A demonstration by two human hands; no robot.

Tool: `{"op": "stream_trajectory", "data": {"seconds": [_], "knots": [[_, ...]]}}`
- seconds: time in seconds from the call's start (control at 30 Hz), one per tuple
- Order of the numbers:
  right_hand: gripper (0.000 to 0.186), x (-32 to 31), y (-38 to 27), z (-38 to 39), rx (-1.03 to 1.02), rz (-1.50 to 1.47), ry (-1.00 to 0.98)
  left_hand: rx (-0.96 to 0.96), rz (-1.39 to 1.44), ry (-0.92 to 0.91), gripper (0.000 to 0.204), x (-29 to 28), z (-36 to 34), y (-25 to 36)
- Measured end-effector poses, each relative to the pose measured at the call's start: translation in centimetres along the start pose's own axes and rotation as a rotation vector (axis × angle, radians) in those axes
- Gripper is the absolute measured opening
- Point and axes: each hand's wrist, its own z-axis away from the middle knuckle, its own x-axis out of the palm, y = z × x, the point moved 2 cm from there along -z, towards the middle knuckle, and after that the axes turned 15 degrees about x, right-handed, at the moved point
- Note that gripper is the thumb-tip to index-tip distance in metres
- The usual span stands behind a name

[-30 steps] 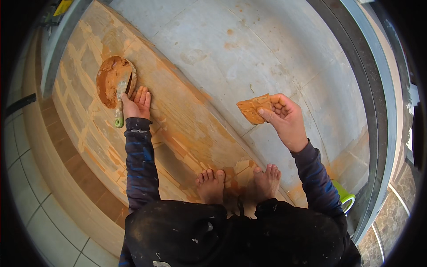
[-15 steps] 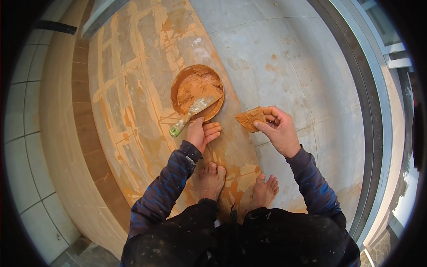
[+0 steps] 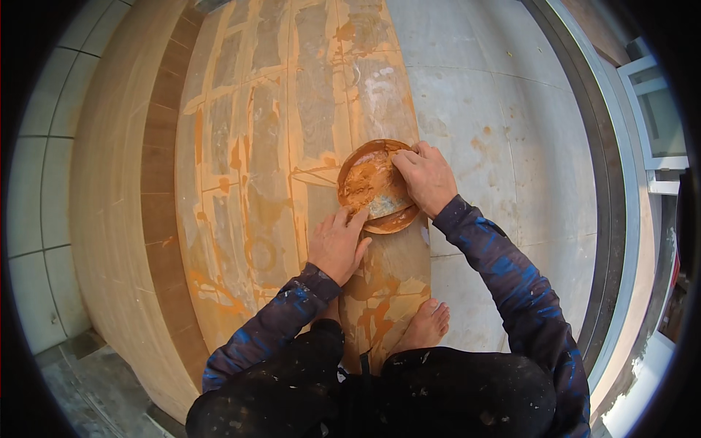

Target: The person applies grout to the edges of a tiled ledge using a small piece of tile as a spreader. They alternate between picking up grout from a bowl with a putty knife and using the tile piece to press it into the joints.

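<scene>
Orange paste (image 3: pixel 367 179) could slop out if the right hand (image 3: pixel 428 179), its grip hidden, tips the bowl (image 3: pixel 355 158) while the left hand (image 3: pixel 336 247), its grip also unclear, nudges the trowel (image 3: pixel 391 206).

Left sleeve (image 3: pixel 270 321): long, near-black cloth, which we see streaked with bright blue.
Right sleeve (image 3: pixel 511 281): matching cloth on us, its blue patches broad along the forearm.
Cuffs (image 3: pixel 451 212): plain dark bands round our wrists.
Trousers (image 3: pixel 467 394): we wear black ones, scattered with small pale flecks.
Left hand (image 3: pixel 336 244) and right hand (image 3: pixel 427 179): both ungloved.
Right foot (image 3: pixel 426 326): we go bare here.
</scene>
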Motion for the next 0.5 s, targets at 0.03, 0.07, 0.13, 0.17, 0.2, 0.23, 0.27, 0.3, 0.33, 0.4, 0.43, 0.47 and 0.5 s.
{"op": "stream_trajectory", "data": {"seconds": [0.03, 0.07, 0.13, 0.17, 0.2, 0.23, 0.27, 0.3, 0.33, 0.4, 0.43, 0.47, 0.5], "knots": [[0.012, 0.6, 0.1, 0.0, -0.004, -0.003, -0.002, -0.019, 0.043, -0.064, 0.041, 0.8, 0.2, 0.0], [0.01, 1.4, 0.0, 0.0, -0.017, 0.031, -0.008, -0.022, 0.041, -0.069, 0.041, 1.3, 0.2, -0.1], [0.009, 2.4, -0.1, 0.2, -0.027, 0.061, -0.014, -0.094, 0.105, -0.14, 0.037, 2.5, 0.3, -0.3], [0.009, 2.9, -0.4, 0.4, 0.007, 0.077, -0.046, -0.097, 0.104, -0.148, 0.037, 2.6, 0.3, -0.4], [0.01, 3.2, -0.6, 0.6, 0.041, 0.093, -0.078, -0.098, 0.118, -0.154, 0.042, 2.6, 0.4, -0.4], [0.01, 3.3, -0.7, 0.7, 0.043, 0.086, -0.081, -0.099, 0.131, -0.16, 0.048, 2.6, 0.5, -0.5], [0.011, 3.3, -0.6, 0.7, 0.079, 0.059, -0.169, -0.099, 0.129, -0.166, 0.048, 2.7, 0.4, -0.5], [0.013, 3.4, -0.5, 0.7, 0.113, 0.031, -0.257, -0.085, 0.148, -0.144, 0.042, 2.8, 0.4, -0.5], [0.013, 3.3, -0.5, 0.7, 0.116, 0.024, -0.258, -0.07, 0.166, -0.123, 0.036, 2.8, 0.5, -0.6], [0.017, 2.6, -0.5, -0.2, 0.187, -0.103, -0.247, -0.071, 0.164, -0.127, 0.036, 2.6, 0.6, -0.6], [0.017, 2.0, -0.4, -0.9, 0.19, -0.104, -0.238, -0.076, 0.167, -0.132, 0.037, 2.5, 0.6, -0.8], [0.018, 1.5, 0.1, -1.4, 0.324, -0.327, -0.322, -0.074, 0.166, -0.135, 0.037, 2.3, 0.6, -0.8], [0.019, 1.3, 0.6, -1.4, 0.459, -0.55, -0.402, -0.087, 0.176, -0.152, 0.037, 2.0, 0.4, -0.9]]}}
